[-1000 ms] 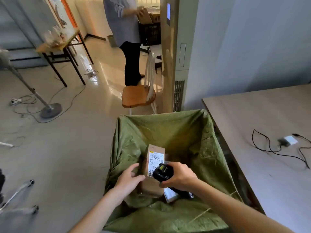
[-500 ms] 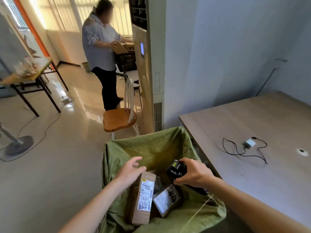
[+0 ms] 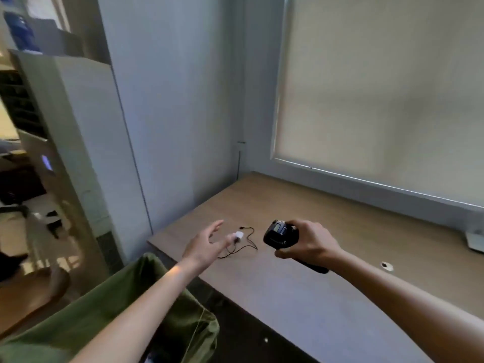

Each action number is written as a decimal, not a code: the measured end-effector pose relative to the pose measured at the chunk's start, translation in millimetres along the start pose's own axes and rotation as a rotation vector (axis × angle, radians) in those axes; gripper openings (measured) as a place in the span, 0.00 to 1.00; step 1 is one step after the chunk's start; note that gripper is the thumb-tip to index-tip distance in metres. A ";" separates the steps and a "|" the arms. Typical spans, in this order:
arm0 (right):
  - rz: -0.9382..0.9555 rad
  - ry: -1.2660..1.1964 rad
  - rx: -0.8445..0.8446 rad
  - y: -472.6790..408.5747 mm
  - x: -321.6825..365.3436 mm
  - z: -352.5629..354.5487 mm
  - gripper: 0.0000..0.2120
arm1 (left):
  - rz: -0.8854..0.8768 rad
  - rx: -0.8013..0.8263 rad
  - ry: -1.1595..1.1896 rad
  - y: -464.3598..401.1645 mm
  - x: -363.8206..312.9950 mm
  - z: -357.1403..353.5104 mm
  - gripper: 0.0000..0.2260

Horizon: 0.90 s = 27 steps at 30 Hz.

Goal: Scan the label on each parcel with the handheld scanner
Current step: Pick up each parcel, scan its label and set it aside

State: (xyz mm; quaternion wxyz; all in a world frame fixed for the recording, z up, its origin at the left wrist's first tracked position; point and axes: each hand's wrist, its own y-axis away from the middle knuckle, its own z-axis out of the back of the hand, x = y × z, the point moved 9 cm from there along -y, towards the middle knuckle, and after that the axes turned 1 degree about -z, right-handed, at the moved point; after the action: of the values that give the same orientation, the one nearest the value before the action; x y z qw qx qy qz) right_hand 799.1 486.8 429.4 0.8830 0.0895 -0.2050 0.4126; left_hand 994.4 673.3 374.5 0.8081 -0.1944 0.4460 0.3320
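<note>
Black scanner: I see the black handheld scanner with a small screen (image 3: 281, 235) held above the bench, to the right of the cable, its screen turned up toward my camera; its dark handle comes out below the wrist.
Right hand: my right hand (image 3: 309, 241) grips the scanner body, the fingers (image 3: 297, 224) curled over its top and the thumb under it, so they are clamped on the scanner.
Left hand: my left hand (image 3: 205, 244) is raised over the near left part of the bench, the fingers (image 3: 216, 226) straight and a little apart, holding nothing.
Bench: the long brown wooden bench (image 3: 340, 271) runs along the wall under the window; both hands are above it.
Cable and plug: a small white charger plug with a thin black cable (image 3: 239, 235) lies on the bench between my two hands; the left fingertips are in front of it, and I cannot tell if they touch it.
Sack: a green woven sack (image 3: 78, 331) is at the lower left, beside the bench edge, under my left forearm; its inside is not visible, so I cannot see any parcel.
Window: a pale roller blind (image 3: 379, 87) covers the window above the bench.
Cabinet: a tall beige standing unit with a small lit display (image 3: 65, 153) stands at the left, blurred.
Far right: a white flat object (image 3: 475, 241) lies at the bench's right edge, cut by the frame.
</note>
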 end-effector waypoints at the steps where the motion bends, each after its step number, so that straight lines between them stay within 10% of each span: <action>1: -0.046 -0.011 -0.035 14.0 -25.6 23.9 0.35 | -0.037 0.030 0.008 -4.1 -27.9 -23.3 0.46; 14: -0.607 -0.009 -0.304 274.1 -408.7 262.0 0.34 | -0.426 0.460 -0.037 69.4 -365.7 -447.7 0.33; 27: -1.169 -0.047 -0.570 564.6 -679.6 357.2 0.35 | -0.688 0.908 -0.032 250.2 -552.6 -801.5 0.30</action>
State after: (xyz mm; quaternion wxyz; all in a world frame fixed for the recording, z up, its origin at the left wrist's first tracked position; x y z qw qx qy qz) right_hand -127.1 263.0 448.3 0.9464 -0.0426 -0.2431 -0.2084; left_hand 131.5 159.6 417.6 0.8790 0.0436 0.4424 -0.1725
